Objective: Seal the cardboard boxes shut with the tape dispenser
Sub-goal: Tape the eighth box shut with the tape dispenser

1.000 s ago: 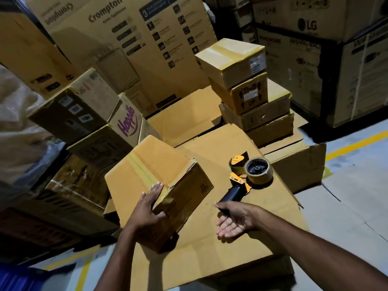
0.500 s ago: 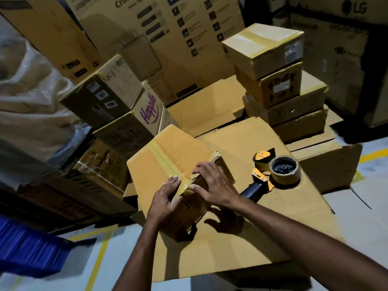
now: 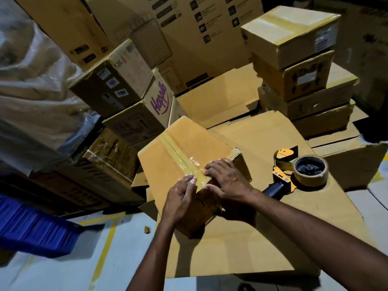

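Left hand (image 3: 181, 199) and right hand (image 3: 229, 181) pressed flat, fingers seemingly straight, gripping nothing, on glossy wrinkled tape (image 3: 178, 154) across smooth cardboard box (image 3: 201, 141) beneath. Near right hand's right: orange tape dispenser (image 3: 294, 172), round roll.

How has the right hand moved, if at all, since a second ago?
Yes. The right hand left the spot by the handle of the tape dispenser and moved left onto the box, where it now presses the tape.
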`<state>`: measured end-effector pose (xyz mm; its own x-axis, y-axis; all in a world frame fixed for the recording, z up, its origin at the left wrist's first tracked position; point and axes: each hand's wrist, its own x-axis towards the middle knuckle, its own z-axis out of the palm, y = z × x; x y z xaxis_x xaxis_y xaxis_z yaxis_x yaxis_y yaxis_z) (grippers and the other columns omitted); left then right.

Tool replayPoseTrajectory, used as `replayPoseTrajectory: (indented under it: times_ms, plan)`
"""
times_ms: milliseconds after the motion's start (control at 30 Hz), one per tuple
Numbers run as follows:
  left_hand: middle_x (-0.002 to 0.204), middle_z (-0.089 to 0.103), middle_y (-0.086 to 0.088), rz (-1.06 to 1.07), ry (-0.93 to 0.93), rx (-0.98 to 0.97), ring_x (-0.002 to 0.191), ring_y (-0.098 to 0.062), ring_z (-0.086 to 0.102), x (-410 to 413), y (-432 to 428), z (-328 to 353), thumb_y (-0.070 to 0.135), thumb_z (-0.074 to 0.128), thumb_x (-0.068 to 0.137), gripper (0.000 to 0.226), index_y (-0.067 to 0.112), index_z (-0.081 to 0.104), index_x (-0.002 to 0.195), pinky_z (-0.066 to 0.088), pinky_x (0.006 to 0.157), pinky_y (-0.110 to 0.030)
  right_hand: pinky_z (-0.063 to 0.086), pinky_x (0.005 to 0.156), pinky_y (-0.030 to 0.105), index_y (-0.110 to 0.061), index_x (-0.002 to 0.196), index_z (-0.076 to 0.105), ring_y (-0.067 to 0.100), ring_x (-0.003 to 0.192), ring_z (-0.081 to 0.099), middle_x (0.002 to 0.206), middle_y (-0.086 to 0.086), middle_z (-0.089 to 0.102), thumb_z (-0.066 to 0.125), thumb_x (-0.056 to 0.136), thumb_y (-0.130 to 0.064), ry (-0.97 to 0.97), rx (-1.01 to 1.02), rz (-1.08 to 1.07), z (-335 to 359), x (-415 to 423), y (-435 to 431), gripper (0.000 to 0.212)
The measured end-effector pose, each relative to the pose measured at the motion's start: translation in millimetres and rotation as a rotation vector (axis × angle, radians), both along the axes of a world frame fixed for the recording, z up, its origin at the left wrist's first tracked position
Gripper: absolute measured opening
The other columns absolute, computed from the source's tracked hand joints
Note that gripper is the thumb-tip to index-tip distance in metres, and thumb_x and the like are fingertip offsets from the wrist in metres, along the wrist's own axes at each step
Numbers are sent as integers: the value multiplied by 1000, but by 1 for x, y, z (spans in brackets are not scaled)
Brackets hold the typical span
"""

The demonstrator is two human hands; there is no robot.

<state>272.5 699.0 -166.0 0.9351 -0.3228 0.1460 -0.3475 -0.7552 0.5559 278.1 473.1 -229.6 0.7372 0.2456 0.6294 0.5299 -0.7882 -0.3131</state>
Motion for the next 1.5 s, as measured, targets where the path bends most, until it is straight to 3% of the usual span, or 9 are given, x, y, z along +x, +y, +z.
replayPoseTrajectory:
  times_ms: [333,533,767,900,967,1033,1133,1267,1500]
  plan:
    - [142,63,4,-31,-159,121,139,-8,50,1,-5,-4,77,55,85,77,18,71,132,41,116,-31,19,123,36,-20,142,54,20,142,43,147,1,53,55,97,-61,40,-135,38,3,-3,-13,61]
    - [146,60,-5,-82,-276,218,139,-18,52,-3,-8,-6,41,79,89,56,12,67,135,39,115,-28,17,126,35,-22,143,53,18,145,40,149,-2,52,61,92,-60,62,-84,56,7,-7,-12,63]
    - [151,52,7,-159,-157,191,145,-4,40,1,1,2,51,74,88,65,19,59,144,30,119,-20,31,117,42,-27,130,65,6,132,50,135,-11,63,55,95,-53,109,98,40,16,-6,-10,45]
    - [128,69,15,-157,-57,-3,123,6,55,22,14,16,60,54,96,47,28,74,125,52,103,-36,36,108,45,-29,125,66,4,112,54,119,-13,68,39,98,-62,254,227,-117,39,7,7,51]
    - [140,61,18,-189,-59,51,134,7,45,34,13,17,52,50,103,42,31,66,136,43,114,-34,33,108,42,-26,136,59,12,121,51,128,-6,64,39,95,-64,345,128,-158,51,15,12,60]
    - [164,28,19,-239,17,184,152,9,12,48,10,12,49,39,109,51,31,40,157,12,128,-30,30,108,44,-22,144,50,21,131,44,137,1,55,48,96,-60,399,6,-193,60,24,19,60]
    - [170,1,17,-227,77,328,152,8,-12,78,12,4,53,21,110,59,31,14,164,-10,127,-29,25,112,48,-22,151,35,30,141,28,154,10,34,45,99,-62,538,-177,-262,70,39,31,67]
    - [171,11,11,-17,32,283,155,0,-4,119,31,2,51,24,110,59,27,20,164,-8,127,-31,17,116,54,-23,153,27,39,153,8,169,21,2,33,98,-71,700,-319,-328,74,62,46,73]
    - [171,15,4,59,1,263,157,-6,1,130,33,-8,42,27,111,56,20,26,163,-6,128,-35,2,121,57,-22,165,9,37,158,-8,170,22,-14,23,99,-76,764,-340,-416,73,134,68,86]
